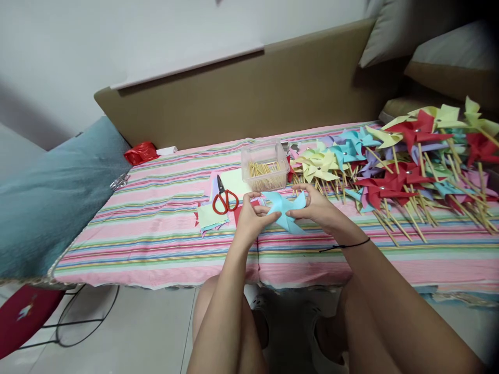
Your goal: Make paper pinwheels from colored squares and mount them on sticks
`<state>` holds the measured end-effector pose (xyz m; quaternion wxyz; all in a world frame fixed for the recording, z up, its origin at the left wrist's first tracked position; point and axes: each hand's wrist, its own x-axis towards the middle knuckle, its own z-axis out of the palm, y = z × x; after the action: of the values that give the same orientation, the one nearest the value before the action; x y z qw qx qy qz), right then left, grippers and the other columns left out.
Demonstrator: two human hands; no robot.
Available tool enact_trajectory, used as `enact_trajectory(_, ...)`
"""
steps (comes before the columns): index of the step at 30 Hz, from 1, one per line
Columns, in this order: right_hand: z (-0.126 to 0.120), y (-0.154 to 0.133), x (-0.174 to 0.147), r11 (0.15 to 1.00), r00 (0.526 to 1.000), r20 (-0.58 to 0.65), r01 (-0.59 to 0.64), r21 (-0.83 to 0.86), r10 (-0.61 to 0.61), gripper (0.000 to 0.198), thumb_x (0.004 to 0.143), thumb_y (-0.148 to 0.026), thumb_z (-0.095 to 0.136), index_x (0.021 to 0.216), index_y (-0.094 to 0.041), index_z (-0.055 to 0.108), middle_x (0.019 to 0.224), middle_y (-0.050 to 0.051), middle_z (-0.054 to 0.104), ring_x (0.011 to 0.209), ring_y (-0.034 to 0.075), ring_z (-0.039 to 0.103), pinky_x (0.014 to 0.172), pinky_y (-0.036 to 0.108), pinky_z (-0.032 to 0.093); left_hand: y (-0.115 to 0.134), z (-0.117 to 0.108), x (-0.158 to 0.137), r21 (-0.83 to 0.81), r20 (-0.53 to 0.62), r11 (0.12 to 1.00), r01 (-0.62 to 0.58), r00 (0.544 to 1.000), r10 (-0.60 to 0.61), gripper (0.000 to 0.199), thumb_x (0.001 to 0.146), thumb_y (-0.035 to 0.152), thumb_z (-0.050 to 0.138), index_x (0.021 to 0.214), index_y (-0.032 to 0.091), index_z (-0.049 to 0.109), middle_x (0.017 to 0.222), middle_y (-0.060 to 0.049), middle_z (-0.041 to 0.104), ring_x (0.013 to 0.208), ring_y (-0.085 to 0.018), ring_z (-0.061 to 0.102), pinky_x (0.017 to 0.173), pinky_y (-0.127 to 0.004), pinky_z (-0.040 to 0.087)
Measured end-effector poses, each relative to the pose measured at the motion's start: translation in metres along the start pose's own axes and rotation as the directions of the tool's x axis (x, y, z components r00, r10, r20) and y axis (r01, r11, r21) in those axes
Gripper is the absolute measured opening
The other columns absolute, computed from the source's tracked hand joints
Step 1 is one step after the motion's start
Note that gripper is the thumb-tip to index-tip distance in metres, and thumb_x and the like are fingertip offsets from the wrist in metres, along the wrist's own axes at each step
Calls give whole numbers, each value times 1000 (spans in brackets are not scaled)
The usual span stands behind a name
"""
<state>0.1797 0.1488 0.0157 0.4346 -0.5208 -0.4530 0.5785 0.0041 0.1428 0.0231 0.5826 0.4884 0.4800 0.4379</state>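
Between my two hands is a light blue paper pinwheel [287, 204], its blades folded in toward the middle. My left hand [252, 214] grips its left side, thumb near the centre. On the right side my right hand [312, 206] pinches it, the thumb also close to the centre. No stick shows on this pinwheel. Just beyond my hands stands a clear plastic box [265, 166] of thin wooden sticks [263, 174]. Scissors with red handles [225, 201] lie left of my left hand, on stacked coloured paper sheets [212, 215].
Many finished pinwheels [390, 182] on sticks are heaped at the right. A striped cloth [156, 234] covers the seat. At the far left are a red plastic bag [141, 153], a white roll [167, 150] and a blue cushion [62, 192]. A red stool [29, 317] stands on the floor.
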Motion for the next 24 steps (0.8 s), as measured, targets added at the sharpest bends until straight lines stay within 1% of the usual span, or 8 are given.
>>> enact_trajectory(3, -1, 2, -1, 999, 999, 46, 4, -34, -2, 73, 53, -14, 77, 115, -23, 39, 64, -6, 58, 55, 14, 57, 51, 27, 49, -3, 1, 0, 19, 18, 1000, -13, 1000, 13, 64, 57, 18, 77, 103, 23, 33, 63, 5, 66, 53, -12, 60, 56, -24, 46)
enact_trajectory(6, -1, 3, -1, 999, 998, 62, 9, -53, -5, 72, 55, -14, 76, 116, -22, 39, 65, -7, 58, 55, 12, 56, 50, 25, 49, -5, 1, 1, 36, 20, 999, -20, 1000, 19, 63, 58, 15, 75, 105, 23, 33, 62, 6, 66, 51, -12, 58, 54, -22, 44)
enact_trajectory(10, -2, 1, -2, 994, 997, 79, 6, -113, 3, 72, 57, -12, 75, 119, -21, 39, 62, -9, 53, 53, 10, 53, 48, 24, 48, -6, 0, 1, 38, 26, 999, -19, 1000, 18, 65, 57, 14, 75, 106, 23, 33, 60, 7, 65, 49, -11, 57, 52, -22, 44)
enact_trajectory(14, -2, -1, -2, 987, 996, 90, -14, -160, 29, 74, 58, -11, 75, 121, -20, 39, 57, -11, 48, 50, 9, 50, 46, 22, 47, -6, 0, 1, 61, 28, 998, -35, 999, 33, 63, 56, 12, 74, 104, 23, 34, 55, 10, 61, 45, -9, 53, 47, -19, 39)
enact_trajectory(18, 1, -1, -3, 988, 994, 104, -17, -155, 34, 79, 57, -13, 76, 125, -19, 38, 58, -11, 51, 50, 10, 53, 47, 23, 47, -6, 1, 0, 62, 19, 997, -39, 999, 38, 60, 55, 12, 73, 101, 23, 36, 51, 10, 60, 43, -9, 52, 46, -18, 38)
enact_trajectory(21, -3, -2, 1, 997, 991, 130, 2, -80, 8, 84, 59, -18, 77, 131, -20, 33, 63, -7, 60, 54, 13, 59, 53, 27, 50, -6, -2, 2, 58, -42, 997, -55, 997, 57, 59, 54, 15, 73, 99, 23, 36, 52, 9, 62, 43, -10, 54, 47, -19, 40)
enact_trajectory(23, -11, -1, 6, 998, 994, 90, 58, -38, -54, 74, 64, -26, 76, 127, -19, 38, 71, -1, 67, 63, 16, 63, 62, 32, 52, -4, -9, 5, 48, -131, 997, -66, 989, 71, 60, 53, 17, 75, 98, 22, 36, 52, 7, 63, 43, -12, 56, 48, -20, 42)
enact_trajectory(24, -16, 0, 11, 993, 993, 44, 108, -57, -105, 62, 67, -31, 74, 121, -19, 45, 75, 2, 69, 68, 18, 65, 66, 33, 53, -4, -14, 6, 41, -187, 997, -72, 979, 78, 60, 52, 17, 75, 98, 22, 37, 53, 7, 63, 44, -13, 58, 49, -21, 43)
